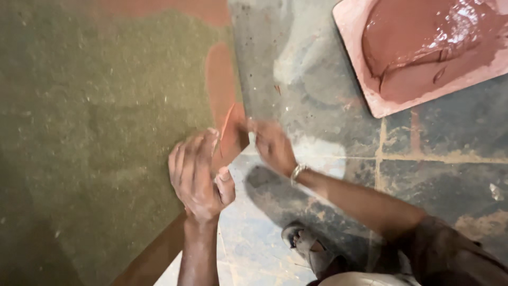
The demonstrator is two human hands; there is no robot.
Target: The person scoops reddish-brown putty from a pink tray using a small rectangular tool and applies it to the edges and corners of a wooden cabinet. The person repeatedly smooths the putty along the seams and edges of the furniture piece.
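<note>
Both hands [233,159] — at green board's [106,132] corner

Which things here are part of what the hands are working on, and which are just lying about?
In use:
left hand
right hand
thin reddish scraper blade
large olive-green board with red paste patch

Lying about:
flat tray of wet red paste
dusty concrete floor
</note>
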